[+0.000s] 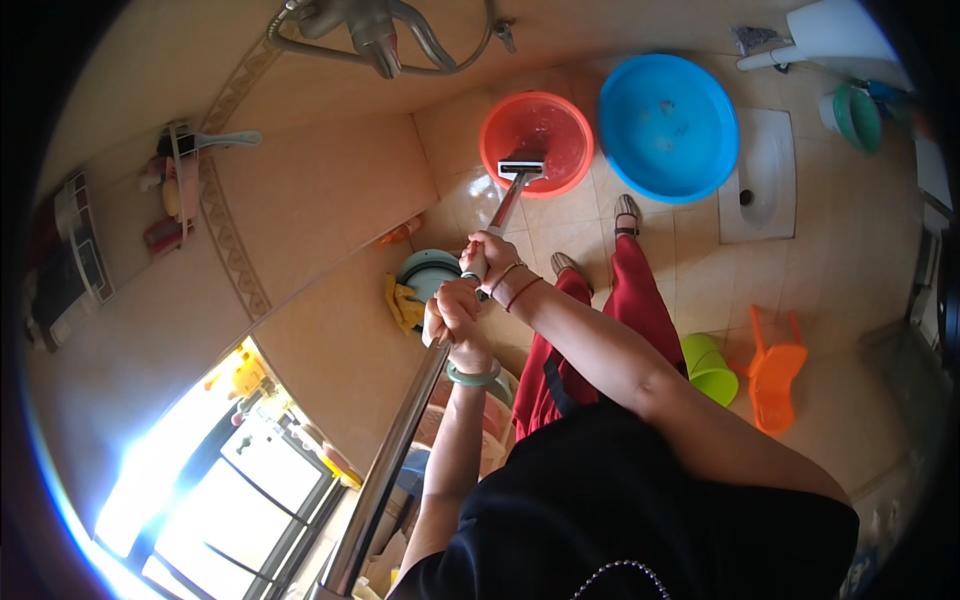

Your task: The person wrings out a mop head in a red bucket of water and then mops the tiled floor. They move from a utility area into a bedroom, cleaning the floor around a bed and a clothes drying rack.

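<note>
Both of my hands are wrapped around the long metal handle of a mop [507,205]. My right hand [490,260] is closed on a grip section higher up in the picture, nearer the mop head. Just below it, my left hand [457,318] is closed on the same handle. The white and dark mop head stands over a red basin [488,128] and reaches into it; its underside is hidden. The basin seems to hold some water. From my left hand the handle runs back toward the lower left edge, past my left arm.
A large blue basin [640,150] stands right of the red one, beside a white squat toilet [757,215]. An orange child's chair [775,380] and a lime-green bucket [710,372] are at the right. A shower tap [375,40] hangs at the top; a yellow cloth [402,303] lies left.
</note>
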Available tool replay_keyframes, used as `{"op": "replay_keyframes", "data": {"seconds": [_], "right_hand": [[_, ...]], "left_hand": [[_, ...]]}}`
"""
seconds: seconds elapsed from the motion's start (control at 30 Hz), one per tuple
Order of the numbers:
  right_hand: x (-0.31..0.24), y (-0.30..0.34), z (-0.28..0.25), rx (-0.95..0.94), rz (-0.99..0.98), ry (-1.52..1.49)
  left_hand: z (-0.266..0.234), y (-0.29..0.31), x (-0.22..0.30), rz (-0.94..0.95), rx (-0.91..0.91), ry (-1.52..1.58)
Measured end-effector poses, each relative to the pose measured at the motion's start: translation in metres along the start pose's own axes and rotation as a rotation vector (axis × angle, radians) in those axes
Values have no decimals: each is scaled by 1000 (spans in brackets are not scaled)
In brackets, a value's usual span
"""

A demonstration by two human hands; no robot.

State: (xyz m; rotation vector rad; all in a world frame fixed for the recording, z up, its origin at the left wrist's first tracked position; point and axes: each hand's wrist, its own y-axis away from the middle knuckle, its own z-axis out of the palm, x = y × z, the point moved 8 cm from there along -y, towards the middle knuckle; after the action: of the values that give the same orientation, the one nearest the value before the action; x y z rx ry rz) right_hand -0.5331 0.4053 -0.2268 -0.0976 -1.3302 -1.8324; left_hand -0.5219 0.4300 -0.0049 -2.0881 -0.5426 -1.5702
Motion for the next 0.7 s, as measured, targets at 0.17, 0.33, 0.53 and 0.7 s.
{"op": "replay_keyframes", "data": {"seconds": [0.17,0.33,0.53,0.7], "right_hand": [[-15,-3,14,-171,240,-88],[-23,7,14,-146,237,-103],[-13,-15,10,-102,160,-33],[7,-9,8,-69,105,-117]], "left_hand": [[22,-14,0,15,-169,70],[21,-6,-19,9,-150,-51],[12,-12,-18,-36,66,96],[-11,-6,-20,-76,113,72]]}}
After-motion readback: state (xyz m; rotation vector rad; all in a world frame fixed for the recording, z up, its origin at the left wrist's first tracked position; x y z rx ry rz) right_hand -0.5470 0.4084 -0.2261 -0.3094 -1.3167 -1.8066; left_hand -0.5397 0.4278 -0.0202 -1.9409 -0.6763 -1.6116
